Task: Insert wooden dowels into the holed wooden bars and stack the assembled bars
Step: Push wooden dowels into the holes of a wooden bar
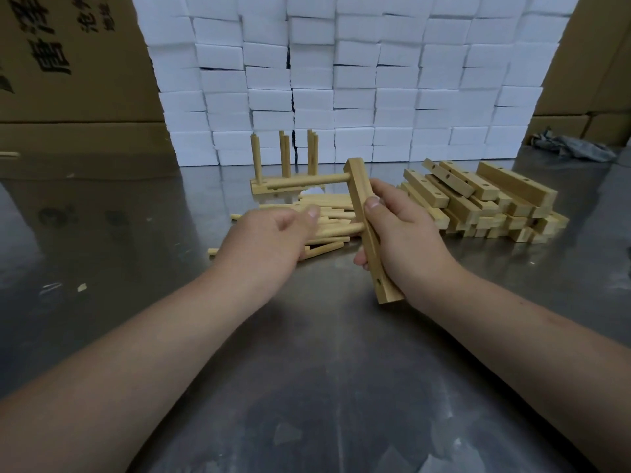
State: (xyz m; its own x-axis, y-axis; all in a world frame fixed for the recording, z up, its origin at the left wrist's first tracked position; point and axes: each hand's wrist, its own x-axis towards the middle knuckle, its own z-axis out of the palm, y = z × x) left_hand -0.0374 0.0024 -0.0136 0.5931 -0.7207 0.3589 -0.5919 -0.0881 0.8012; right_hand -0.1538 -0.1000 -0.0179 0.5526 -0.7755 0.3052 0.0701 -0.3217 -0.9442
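Right hand (403, 240): we see it gripping the holed bar (358, 189), held tilted above the desk (307, 370).
Seated dowel (307, 181): in the bar's far end, pointing left.
Left hand (269, 240): fingers curled round a second dowel (341, 229), its tip at the bar's middle.
Loose dowels (324, 201): heaped beneath our left hand.
Spare bars (495, 206): piled to the right.
Assembled bar (263, 190): behind, dowels upright.

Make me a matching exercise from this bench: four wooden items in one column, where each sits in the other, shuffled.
1. held bar
2. loose dowels
3. pile of holed bars
4. bar with upright dowels

A. on the table, far right
B. in the right hand
C. far back, before the foam blocks
D. on the table by the left hand

Pairs: 1-B, 2-D, 3-A, 4-C
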